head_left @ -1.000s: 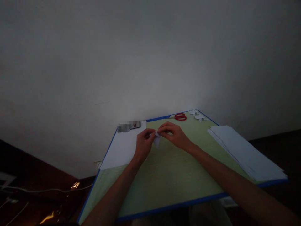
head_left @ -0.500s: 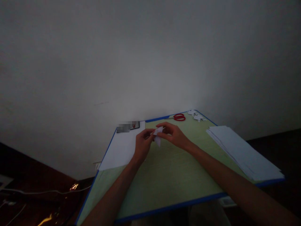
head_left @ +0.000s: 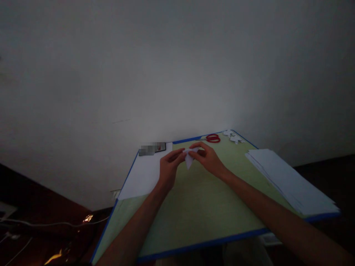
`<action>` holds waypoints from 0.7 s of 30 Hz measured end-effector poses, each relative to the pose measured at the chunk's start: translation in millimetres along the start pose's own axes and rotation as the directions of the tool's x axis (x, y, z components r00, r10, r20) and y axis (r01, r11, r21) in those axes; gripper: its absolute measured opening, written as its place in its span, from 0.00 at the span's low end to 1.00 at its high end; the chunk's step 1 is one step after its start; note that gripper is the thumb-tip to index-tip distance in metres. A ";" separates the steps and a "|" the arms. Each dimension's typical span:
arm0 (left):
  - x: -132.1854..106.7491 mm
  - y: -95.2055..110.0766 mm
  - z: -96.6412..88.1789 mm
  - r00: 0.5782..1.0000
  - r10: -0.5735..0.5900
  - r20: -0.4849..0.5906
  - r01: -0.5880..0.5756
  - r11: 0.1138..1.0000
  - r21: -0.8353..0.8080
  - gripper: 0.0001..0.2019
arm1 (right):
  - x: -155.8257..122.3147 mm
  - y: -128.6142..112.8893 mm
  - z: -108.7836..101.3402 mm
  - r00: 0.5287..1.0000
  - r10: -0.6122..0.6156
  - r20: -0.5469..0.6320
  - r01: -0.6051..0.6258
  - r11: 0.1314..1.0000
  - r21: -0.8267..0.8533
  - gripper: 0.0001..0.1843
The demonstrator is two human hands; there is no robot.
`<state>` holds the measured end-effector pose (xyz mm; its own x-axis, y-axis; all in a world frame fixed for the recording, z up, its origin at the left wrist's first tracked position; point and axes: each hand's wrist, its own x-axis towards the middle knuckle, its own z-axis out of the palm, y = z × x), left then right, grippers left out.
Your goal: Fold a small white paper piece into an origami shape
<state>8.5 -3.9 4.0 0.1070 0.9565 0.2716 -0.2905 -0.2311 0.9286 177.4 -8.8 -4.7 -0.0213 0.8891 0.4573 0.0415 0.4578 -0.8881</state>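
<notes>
Between my two hands, above the middle of the table, is a small piece of folded white paper (head_left: 189,161) with a pointed flap hanging down. My left hand (head_left: 169,166) pinches its left side with thumb and fingers. From the right, my right hand (head_left: 207,159) grips the upper right part, its index finger over the top and thumb in front. The fingers hide some of the folds.
Red-handled scissors (head_left: 213,138) lie at the back edge. Folded white paper pieces (head_left: 235,139) sit in the far right corner. A stack of white sheets (head_left: 288,181) lies along the right side. A phone-like device (head_left: 160,147) rests on a white sheet (head_left: 138,181) at left.
The folded paper has turned slightly in my fingers, its upper part now tilting to the right. My left fingers have shifted a little along its edge; both hands keep hold.
</notes>
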 end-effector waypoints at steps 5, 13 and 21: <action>-0.2 -2.0 -1.4 0.999 -0.034 -0.019 0.034 0.999 0.032 0.22 | -1.8 -1.7 3.0 1.000 -0.005 -0.030 0.005 1.000 -0.003 0.16; 1.0 -5.9 -3.0 0.999 -0.016 -0.043 0.019 0.998 0.060 0.15 | -3.5 -7.7 3.8 0.996 -0.076 -0.039 0.070 0.987 -0.145 0.13; -0.7 -2.0 -2.1 0.999 0.020 -0.035 -0.016 0.993 0.117 0.16 | -2.3 -8.1 2.8 0.993 -0.111 -0.037 0.104 0.983 -0.149 0.13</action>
<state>7.0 -3.7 1.5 0.0675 0.9573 0.2810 -0.1785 -0.2655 0.9474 174.3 -14.5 1.4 0.0114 0.8322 0.5544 0.1871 0.5429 -0.8187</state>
